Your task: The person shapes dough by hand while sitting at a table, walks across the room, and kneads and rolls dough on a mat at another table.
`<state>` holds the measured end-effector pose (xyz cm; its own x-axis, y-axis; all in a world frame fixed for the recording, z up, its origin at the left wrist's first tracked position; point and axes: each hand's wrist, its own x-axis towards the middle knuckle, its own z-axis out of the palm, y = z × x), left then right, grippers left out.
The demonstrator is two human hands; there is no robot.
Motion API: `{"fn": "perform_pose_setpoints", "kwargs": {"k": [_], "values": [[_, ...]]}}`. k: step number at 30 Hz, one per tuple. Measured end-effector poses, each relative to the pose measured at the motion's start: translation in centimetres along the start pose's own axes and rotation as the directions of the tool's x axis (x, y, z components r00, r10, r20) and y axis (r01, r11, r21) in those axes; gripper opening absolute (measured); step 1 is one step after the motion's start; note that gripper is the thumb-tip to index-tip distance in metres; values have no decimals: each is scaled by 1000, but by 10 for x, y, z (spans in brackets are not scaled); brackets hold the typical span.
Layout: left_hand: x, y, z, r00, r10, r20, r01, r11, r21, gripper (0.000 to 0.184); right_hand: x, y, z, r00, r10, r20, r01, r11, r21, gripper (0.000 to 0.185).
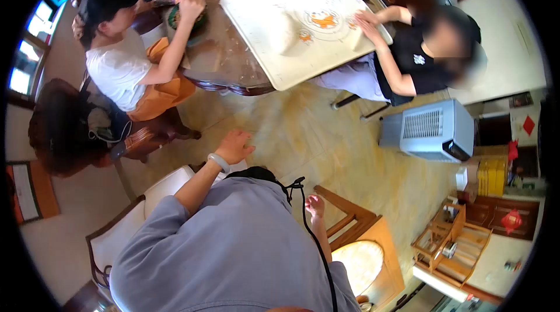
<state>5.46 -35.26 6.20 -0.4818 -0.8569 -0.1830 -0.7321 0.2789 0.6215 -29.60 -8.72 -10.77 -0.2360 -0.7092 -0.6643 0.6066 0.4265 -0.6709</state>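
Observation:
My left hand [234, 147], with a pale bangle [219, 162] round the wrist, hangs in front of my body above the floor. Its fingers are loosely apart and hold nothing. Lower and to the right, my right hand [315, 206] is beside my grey shirt [210, 242], near a black cord [312, 227]. Its fingers are slightly bent, with nothing visible in them. Ahead, a large white board [256, 32] lies on the table, bearing a pale mound of what looks like dough [284, 33]. Both my hands are well away from it.
At the right of the board, a person in black [420, 61] rests hands on it. On the left, a person in a white top [119, 72] holds hands over a green bowl [188, 18]. An air cooler [431, 131], a wooden stool [350, 213] and a cushioned chair [119, 233] stand around.

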Motion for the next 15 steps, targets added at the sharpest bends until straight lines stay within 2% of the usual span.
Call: {"fn": "perform_pose_setpoints", "kwargs": {"k": [1, 2, 3, 5, 7, 9, 11, 15], "values": [[-1, -4, -7, 1000, -26, -2, 26, 999, -20, 44, 10, -28, 11, 991, 103, 88, -116, 982, 148, 18], [0, -9, -12, 999, -48, -4, 47, 998, -41, 44, 22, -46, 34, 999, 33, -29, -36, 993, -116, 16], [1, -19, -15, 998, -57, -2, 57, 996, -67, 44, 36, -62, 58, 990, -73, -121, 22, 926, -377, 14], [7, -43, -20, 998, -62, 8, 63, 991, -116, 43, 57, -109, 111, 988, -115, -104, 65, 916, -396, 15], [16, -53, -32, 996, -89, -9, 86, 983, -159, 43, 86, -140, 154, 975, -219, 37, 217, 906, -363, 18], [24, -66, -40, 994, -105, -20, 98, 974, -205, 43, 107, -176, 213, 966, -258, 32, 235, 810, -537, 20], [38, -77, -44, 995, -101, -23, 92, 965, -246, 42, 117, -209, 269, 960, -256, 112, 273, 775, -570, 21], [51, -50, -89, 981, -152, -124, 117, 961, -250, 40, 138, -257, 356, 924, -301, 236, 381, 657, -650, 27]]}}
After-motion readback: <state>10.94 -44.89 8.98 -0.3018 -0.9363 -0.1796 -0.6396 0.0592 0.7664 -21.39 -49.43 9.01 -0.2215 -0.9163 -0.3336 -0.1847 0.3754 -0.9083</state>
